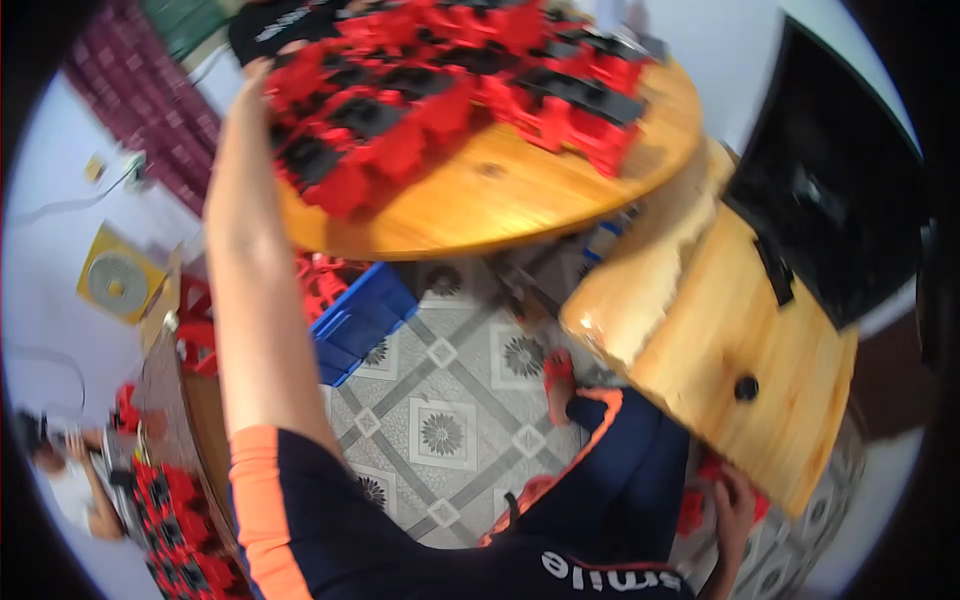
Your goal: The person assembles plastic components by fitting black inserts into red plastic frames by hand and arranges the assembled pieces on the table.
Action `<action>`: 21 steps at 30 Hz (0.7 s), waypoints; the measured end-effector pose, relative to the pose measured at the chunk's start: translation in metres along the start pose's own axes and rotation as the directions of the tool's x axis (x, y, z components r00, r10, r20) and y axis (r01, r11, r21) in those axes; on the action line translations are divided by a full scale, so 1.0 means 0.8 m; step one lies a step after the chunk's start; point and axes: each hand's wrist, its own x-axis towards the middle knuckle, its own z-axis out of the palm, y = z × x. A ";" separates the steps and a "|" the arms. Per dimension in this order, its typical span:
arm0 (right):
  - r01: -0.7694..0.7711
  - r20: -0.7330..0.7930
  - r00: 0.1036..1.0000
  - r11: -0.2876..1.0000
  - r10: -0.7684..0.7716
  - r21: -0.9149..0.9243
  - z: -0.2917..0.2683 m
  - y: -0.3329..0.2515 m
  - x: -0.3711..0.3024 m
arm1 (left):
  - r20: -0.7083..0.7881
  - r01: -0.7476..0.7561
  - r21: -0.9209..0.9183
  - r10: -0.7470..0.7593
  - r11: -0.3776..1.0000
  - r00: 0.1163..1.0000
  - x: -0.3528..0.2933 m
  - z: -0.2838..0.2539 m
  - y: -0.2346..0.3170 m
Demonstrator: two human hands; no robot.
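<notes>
My left arm reaches far across to the round wooden table (490, 205). Its hand (259, 75) is small and blurred at the left edge of a crowd of red plastic pieces with black tops (365, 120); whether its fingers hold one cannot be made out. Low on the right, beside my thigh, is my right hand (736, 508), its fingers bent over a red plastic thing (694, 508). Part of that red thing is hidden by the hand and my leg, so its kind does not show.
A blue crate (362, 322) with red parts stands under the table's left side. A wooden bench (745, 370) and a large black screen (835, 175) are to the right. Another person (75, 480) sits at far left by more red-and-black pieces (175, 525). Someone in black (285, 28) is behind the table.
</notes>
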 end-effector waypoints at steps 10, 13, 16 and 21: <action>-0.067 -0.103 0.993 0.997 0.064 -0.024 -0.021 0.014 -0.102 | 0.832 -0.141 0.424 -0.323 0.894 0.451 -0.379 0.571 -0.417; -0.036 -0.193 0.981 0.994 0.017 -0.100 -0.031 0.081 -0.172 | 0.912 -0.312 0.356 -0.255 0.881 0.321 -0.487 0.627 -0.438; -0.021 -0.263 0.965 0.993 -0.011 -0.118 -0.046 0.145 -0.218 | 0.945 -0.473 0.298 -0.188 0.829 0.266 -0.531 0.646 -0.451; -0.078 -0.382 0.923 0.994 0.043 -0.077 -0.065 0.197 -0.237 | 0.931 -0.689 0.260 0.014 0.676 0.365 -0.457 0.595 -0.360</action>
